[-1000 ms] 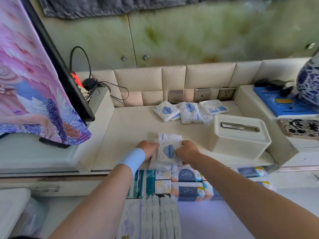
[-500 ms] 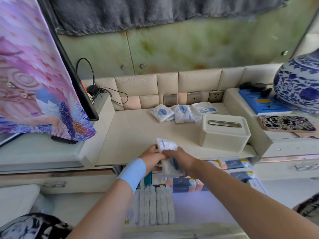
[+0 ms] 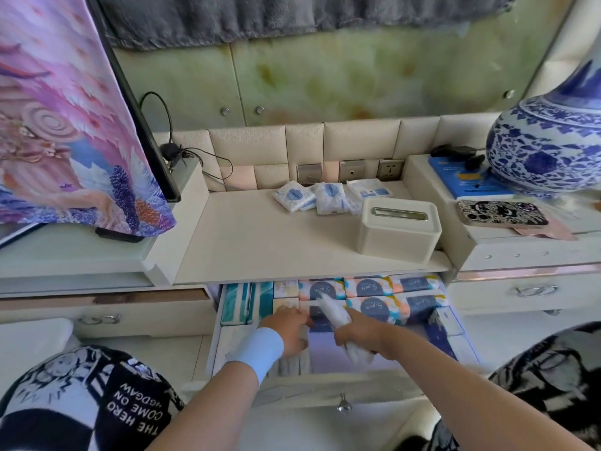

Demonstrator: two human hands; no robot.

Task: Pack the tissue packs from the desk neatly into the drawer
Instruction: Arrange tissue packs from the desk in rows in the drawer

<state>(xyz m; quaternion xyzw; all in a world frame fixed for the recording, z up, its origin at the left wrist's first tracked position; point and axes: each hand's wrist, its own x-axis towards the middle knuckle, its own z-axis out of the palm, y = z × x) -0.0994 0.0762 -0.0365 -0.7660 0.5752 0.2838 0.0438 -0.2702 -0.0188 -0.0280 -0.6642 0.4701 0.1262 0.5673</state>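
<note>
Fingers of the left hand (image 3: 286, 325) are masked by its own back and by the blue wristband (image 3: 260, 349); whether anything is grasped cannot be told. The upright row of packs (image 3: 292, 366) beneath it is largely covered. The held tissue packs (image 3: 331, 312) are clasped in the curled right hand (image 3: 362, 335), tilted over the open drawer (image 3: 216, 320), just right of the left hand. Loose tissue packs (image 3: 312, 198) are seen at the back of the desk (image 3: 260, 242), beside the tissue box (image 3: 400, 227). Half a second earlier the bundle was held by both hands above the desk edge; it has since been lowered into the drawer.
</note>
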